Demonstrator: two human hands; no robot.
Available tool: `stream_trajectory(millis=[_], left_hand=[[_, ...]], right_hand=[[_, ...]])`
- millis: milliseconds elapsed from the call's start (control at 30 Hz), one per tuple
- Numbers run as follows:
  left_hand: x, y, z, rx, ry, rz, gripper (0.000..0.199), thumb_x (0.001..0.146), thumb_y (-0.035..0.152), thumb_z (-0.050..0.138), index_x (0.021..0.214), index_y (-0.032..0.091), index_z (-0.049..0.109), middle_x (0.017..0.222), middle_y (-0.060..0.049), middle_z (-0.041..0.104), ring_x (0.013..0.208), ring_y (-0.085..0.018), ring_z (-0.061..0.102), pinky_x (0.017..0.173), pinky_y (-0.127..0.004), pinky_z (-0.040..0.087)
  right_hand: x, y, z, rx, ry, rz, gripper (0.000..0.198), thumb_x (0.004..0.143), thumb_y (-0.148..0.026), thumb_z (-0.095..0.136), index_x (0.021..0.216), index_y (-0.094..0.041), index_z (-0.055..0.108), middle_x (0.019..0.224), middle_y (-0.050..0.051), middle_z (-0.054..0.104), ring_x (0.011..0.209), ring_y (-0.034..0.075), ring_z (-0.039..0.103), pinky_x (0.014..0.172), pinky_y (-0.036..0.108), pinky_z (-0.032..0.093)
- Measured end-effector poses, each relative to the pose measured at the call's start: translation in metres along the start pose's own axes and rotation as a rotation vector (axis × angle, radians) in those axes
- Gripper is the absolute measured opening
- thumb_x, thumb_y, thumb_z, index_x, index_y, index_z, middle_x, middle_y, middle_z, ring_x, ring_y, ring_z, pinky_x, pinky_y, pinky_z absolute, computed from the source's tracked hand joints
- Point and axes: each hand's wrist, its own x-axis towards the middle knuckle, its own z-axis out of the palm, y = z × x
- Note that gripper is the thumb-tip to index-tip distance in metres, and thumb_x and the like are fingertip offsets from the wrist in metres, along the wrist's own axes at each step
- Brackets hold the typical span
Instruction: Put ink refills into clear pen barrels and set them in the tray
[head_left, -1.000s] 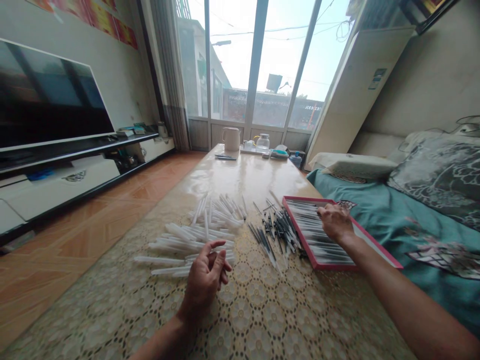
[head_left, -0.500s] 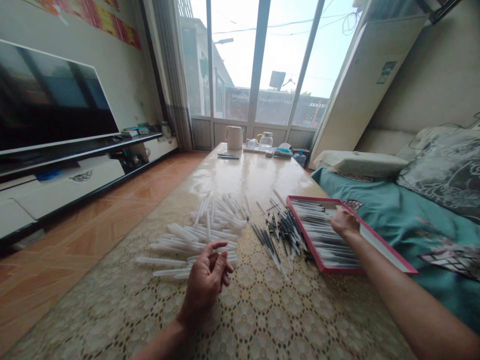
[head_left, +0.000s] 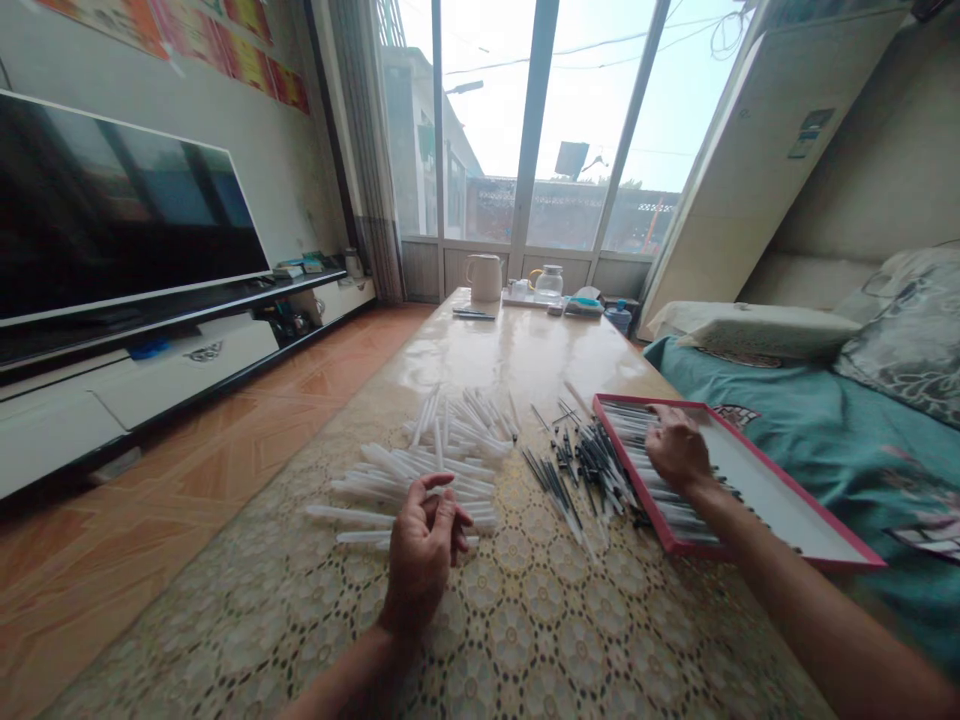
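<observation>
My left hand [head_left: 426, 535] hovers at the near edge of a pile of translucent white pen barrels [head_left: 420, 470]; its fingers are loosely bent and nothing shows in them. My right hand [head_left: 679, 450] is over a shallow box with a red-pink rim [head_left: 795, 487], its bent fingers partly apart and touching a row of pens [head_left: 630, 422] with clear barrels. I see no pen lifted in it; the undersides of its fingers are hidden. Between the hands lies a heap of black-tipped pen parts [head_left: 592, 460], with thin dark refills [head_left: 551, 485] beside it.
A patterned cover lies over the long table [head_left: 525, 620]. At its far end stand a beige jug [head_left: 484, 277], a glass pot [head_left: 549, 283] and a tissue pack [head_left: 583, 304]. A sofa with a teal cover [head_left: 780, 400] borders the right side; a television cabinet [head_left: 172, 365] is at left.
My right hand has shifted toward the far left side of the box, and its fingers have spread a little. The view has swung slightly left. My left hand keeps nearly the same pose.
</observation>
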Motion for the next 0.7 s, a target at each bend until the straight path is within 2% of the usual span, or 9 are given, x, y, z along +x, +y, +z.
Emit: stream_trajectory(millis=[133,200,367,533,700], left_hand=[[0.006,0.003,-0.005,-0.097,0.107,-0.011,0.033,0.074,0.040,0.060,0.098,0.019,0.049,0.056,0.005,0.059,0.036,-0.008,0.046,0.032,-0.017,0.032],[0.008,0.002,-0.006,-0.121,0.129,-0.017,0.033,0.074,0.039,0.060,0.097,0.019,0.049,0.056,0.006,0.059,0.037,-0.008,0.046,0.032,-0.016,0.032],[0.010,0.000,-0.008,-0.129,0.129,-0.021,0.035,0.074,0.041,0.061,0.098,0.019,0.048,0.056,0.005,0.059,0.037,-0.008,0.046,0.032,-0.016,0.033],[0.007,0.004,-0.007,-0.124,0.113,-0.029,0.032,0.076,0.040,0.058,0.098,0.019,0.048,0.056,0.006,0.058,0.038,-0.008,0.045,0.032,-0.016,0.033],[0.006,0.004,-0.005,-0.141,0.087,-0.045,0.032,0.074,0.041,0.060,0.095,0.019,0.050,0.054,0.006,0.057,0.036,-0.007,0.044,0.032,-0.016,0.032]], right_hand=[[-0.029,-0.071,0.012,0.142,-0.087,-0.286,0.023,0.083,-0.018,0.047,0.100,-0.017,0.061,0.101,0.008,0.062,0.093,0.019,0.057,0.084,0.026,0.041],[-0.042,-0.104,0.020,0.207,-0.146,-0.393,0.020,0.082,-0.018,0.050,0.099,-0.018,0.062,0.095,0.005,0.062,0.087,0.017,0.058,0.080,0.025,0.041],[-0.051,-0.157,0.036,0.235,-0.165,-0.434,0.019,0.083,-0.025,0.055,0.099,-0.019,0.062,0.093,0.006,0.062,0.090,0.018,0.056,0.081,0.027,0.039],[-0.048,-0.165,0.042,0.200,-0.190,-0.409,0.017,0.086,-0.029,0.052,0.091,-0.017,0.065,0.088,0.008,0.062,0.084,0.020,0.056,0.077,0.028,0.038],[-0.060,-0.141,0.030,0.173,-0.212,-0.396,0.008,0.083,-0.018,0.055,0.081,-0.018,0.063,0.084,0.006,0.061,0.082,0.018,0.056,0.075,0.025,0.038]])
